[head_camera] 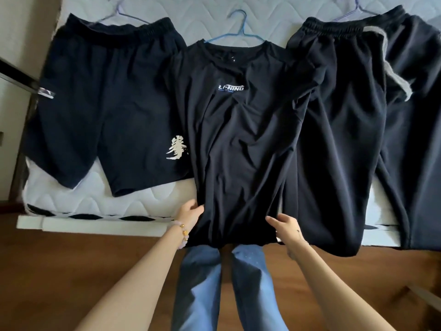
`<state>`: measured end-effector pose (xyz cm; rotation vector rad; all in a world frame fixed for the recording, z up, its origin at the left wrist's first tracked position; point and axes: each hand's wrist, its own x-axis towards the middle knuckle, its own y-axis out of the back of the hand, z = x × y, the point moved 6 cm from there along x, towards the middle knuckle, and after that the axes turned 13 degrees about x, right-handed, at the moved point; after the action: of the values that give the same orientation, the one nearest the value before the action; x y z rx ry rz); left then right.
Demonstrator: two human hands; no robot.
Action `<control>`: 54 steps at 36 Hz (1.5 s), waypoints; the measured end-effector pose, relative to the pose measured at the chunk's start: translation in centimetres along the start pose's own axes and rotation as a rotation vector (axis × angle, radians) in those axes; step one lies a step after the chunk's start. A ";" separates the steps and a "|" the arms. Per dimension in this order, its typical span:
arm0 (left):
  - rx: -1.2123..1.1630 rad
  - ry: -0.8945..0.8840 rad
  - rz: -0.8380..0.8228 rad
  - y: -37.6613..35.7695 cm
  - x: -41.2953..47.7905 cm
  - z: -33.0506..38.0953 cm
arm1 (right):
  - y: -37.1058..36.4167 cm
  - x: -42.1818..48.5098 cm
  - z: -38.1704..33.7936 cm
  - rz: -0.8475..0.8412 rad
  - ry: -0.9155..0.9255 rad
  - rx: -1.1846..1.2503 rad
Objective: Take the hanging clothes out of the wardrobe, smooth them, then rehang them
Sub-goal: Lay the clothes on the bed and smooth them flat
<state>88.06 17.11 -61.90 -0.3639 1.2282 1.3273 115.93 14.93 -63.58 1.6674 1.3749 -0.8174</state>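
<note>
Fingers [194,206] of left hand [188,213] curl on the black T-shirt [238,144] hem's left edge, apparently pinching it; right hand [285,226] fingers loosely spread, tips touching the hem's right side, grip unclear. Shirt lies flat on mattress [148,206] above both hands, blue hanger [236,29] at its collar, dark shorts [102,111] beyond left fingers, dark trousers [346,115] beyond right.

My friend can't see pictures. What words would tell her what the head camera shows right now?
Two bare hands, left hand and right hand, touch the bottom hem of a black T-shirt on a blue hanger, spread on a quilted mattress. Dark shorts lie to its left, dark trousers to its right.
</note>
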 end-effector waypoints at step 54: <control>0.454 0.184 0.138 12.4 -3.6 -12.0 | 12.4 -2.0 1.4 0.173 -0.089 -0.641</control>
<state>72.62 9.25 -58.43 -0.0773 1.6882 1.1032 127.70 11.74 -60.22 1.2061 1.2366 -0.2941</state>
